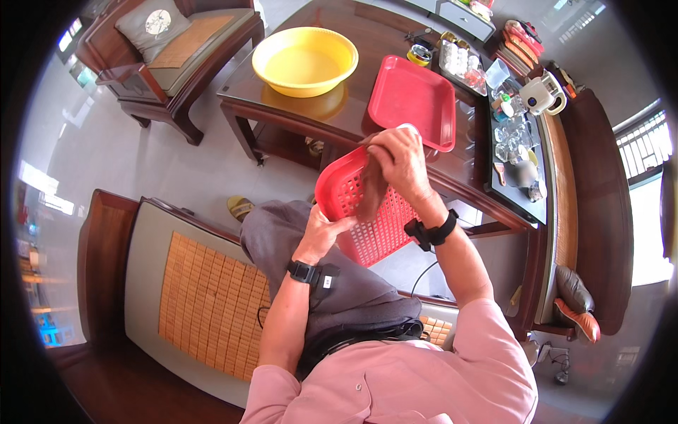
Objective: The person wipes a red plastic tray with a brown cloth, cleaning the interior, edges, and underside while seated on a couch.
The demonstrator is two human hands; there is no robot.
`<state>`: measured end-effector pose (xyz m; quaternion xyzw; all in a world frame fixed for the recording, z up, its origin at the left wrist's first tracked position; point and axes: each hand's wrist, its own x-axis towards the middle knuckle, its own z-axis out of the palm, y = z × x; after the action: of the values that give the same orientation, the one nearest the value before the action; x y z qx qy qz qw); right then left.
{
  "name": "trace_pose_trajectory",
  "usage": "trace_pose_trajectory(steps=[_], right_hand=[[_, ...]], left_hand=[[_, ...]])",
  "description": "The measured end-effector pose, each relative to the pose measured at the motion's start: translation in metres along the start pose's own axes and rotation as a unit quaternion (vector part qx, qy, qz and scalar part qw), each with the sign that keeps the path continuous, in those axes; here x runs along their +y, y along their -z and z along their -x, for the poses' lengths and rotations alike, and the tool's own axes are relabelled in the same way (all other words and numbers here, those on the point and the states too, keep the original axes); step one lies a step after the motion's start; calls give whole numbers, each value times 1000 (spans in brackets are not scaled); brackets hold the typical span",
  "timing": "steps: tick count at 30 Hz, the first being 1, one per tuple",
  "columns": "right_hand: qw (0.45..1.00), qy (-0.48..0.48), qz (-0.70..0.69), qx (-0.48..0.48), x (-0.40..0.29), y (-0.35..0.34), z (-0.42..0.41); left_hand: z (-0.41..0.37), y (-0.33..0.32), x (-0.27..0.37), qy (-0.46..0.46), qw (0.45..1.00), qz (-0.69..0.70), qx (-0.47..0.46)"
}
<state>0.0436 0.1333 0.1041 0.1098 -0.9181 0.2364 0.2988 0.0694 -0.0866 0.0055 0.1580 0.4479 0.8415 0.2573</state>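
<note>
My left hand (pixel 326 233) grips the rim of a red perforated plastic basket (pixel 384 241), tilted above my lap beside the table's edge. A brown cloth (pixel 374 188) hangs from the fingers of my right hand (pixel 400 159), over the side of the basket. Just behind that hand a red plastic tray (pixel 413 95) lies on the dark wooden table (pixel 349 119). A yellow plastic basin (pixel 306 61) stands on the same table, farther to the left. A small white round rim shows behind my right fingers; what it belongs to is hidden.
Glassware (pixel 514 140), a brush (pixel 499 173) and a cream electric kettle (pixel 540 95) stand on a dark tray at the right. A carton with white cups (pixel 460 61) is at the table's back right. A wooden armchair (pixel 185 47) stands at the upper left.
</note>
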Motion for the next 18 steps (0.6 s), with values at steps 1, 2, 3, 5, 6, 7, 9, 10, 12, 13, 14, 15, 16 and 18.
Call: trace_pose_trajectory(steps=[1,2,3,5,6,7,9,10,12,13,14,15,16,18], right_hand=[[999,-10,30,11,7,7,-2],[998,-33,44,37,21,8,-2],[994,-56,61,65,41,7,1],[986,-126,53,96,65,10,5],[980,-168,32,105,65,11,6],[971,-210,12,114,65,12,8],[975,-175,-14,136,54,8,14],[976,-159,-27,147,45,4,19],[982,-149,-22,117,32,-21,41],[984,-140,-18,110,18,-29,50],[989,-125,-50,58,0,-30,60],[990,-109,-84,5,-17,-29,67],[992,-77,-95,-36,-30,-28,72],[991,-25,-84,-99,-38,-20,70]], left_hand=[[0,0,-1,0,1000,10,0],[1,0,-2,-1,1000,19,1],[-1,0,-4,5,1000,16,-8],[-2,2,-6,16,1000,8,-23],[-1,1,-5,12,1000,7,-18],[-1,-1,-3,8,1000,5,-15],[-1,-2,-2,5,1000,9,-7],[-1,-1,-2,7,1000,14,-4],[0,0,-4,11,1000,24,15],[0,0,-5,13,999,31,27],[-1,0,-7,13,998,38,38],[-3,5,-11,6,999,28,45],[-4,11,-15,1,999,20,50],[-6,12,-16,-11,998,17,66]])
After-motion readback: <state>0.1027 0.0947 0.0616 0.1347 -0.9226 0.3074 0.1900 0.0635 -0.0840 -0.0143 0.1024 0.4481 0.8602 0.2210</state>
